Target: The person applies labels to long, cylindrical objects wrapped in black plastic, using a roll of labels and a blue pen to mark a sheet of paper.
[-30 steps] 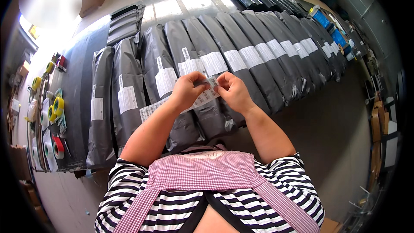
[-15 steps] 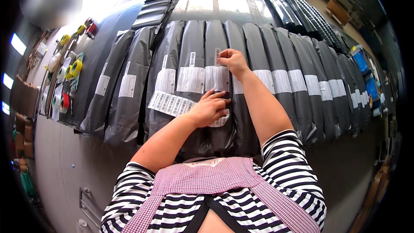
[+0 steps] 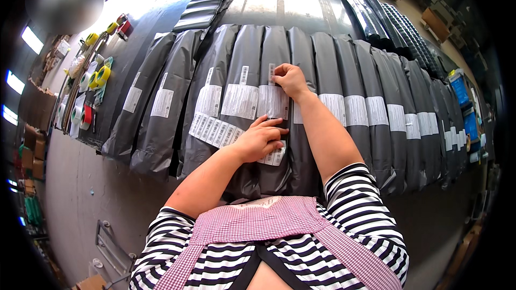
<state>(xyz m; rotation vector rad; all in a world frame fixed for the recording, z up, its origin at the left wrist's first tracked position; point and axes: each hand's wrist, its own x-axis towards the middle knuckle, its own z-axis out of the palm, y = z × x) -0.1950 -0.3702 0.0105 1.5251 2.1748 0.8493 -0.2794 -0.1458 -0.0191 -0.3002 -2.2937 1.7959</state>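
Observation:
Several long grey plastic-wrapped packages lie side by side, each with a white label across it. On the middle package (image 3: 275, 43), a small barcode sticker (image 3: 271, 71) sits just above the white label (image 3: 273, 102). My right hand (image 3: 290, 81) pinches its fingers at that sticker's right edge. Lower down, my left hand (image 3: 259, 140) is curled over a sheet of barcode stickers (image 3: 214, 130), which shows on both sides of the hand. Its index finger points toward the white label, and the thumb is partly hidden. Neighbouring packages carry similar barcode stickers above their labels.
Rolls of yellow tape (image 3: 102, 76) and a red tape roll (image 3: 86, 117) lie at the table's left edge. Flat black bags (image 3: 200, 12) are stacked behind the packages. Shiny wrapped rolls (image 3: 371, 19) lie at the back right, near blue bins (image 3: 460, 90).
The view has shifted slightly, moving the scene a little. My right hand stays at the small barcode sticker with its fingertips a touch lower. My left hand remains over the sticker sheet.

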